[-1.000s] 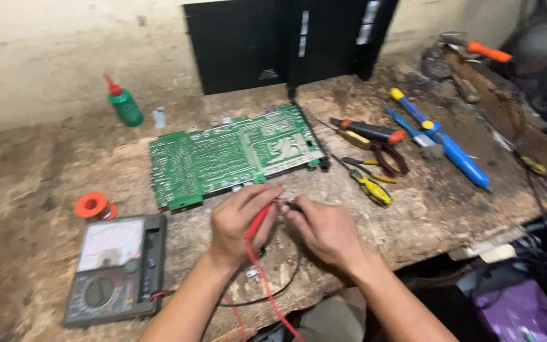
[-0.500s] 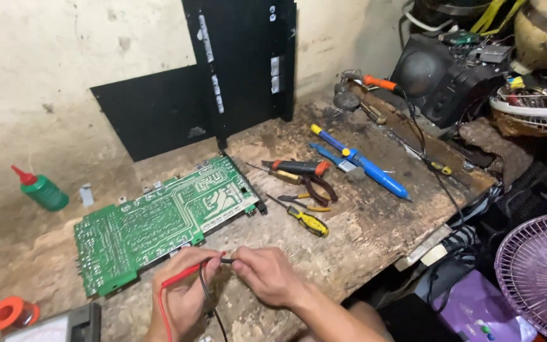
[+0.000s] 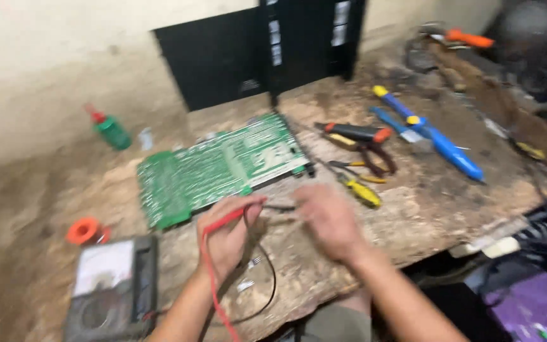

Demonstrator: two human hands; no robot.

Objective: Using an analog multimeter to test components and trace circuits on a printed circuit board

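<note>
Fingers of the left hand [image 3: 229, 231] pinch a red probe [image 3: 230, 217], those of the right hand [image 3: 327, 218] seemingly a black probe [image 3: 278, 207], tips meeting near the circuit board [image 3: 220, 168]. Meter [image 3: 112, 288] lies beside on the counter [image 3: 451, 202], within wire's reach.

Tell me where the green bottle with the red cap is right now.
In the head view, the green bottle stands at the far left of the workbench, near the wall, beyond and left of the green circuit board.
</note>
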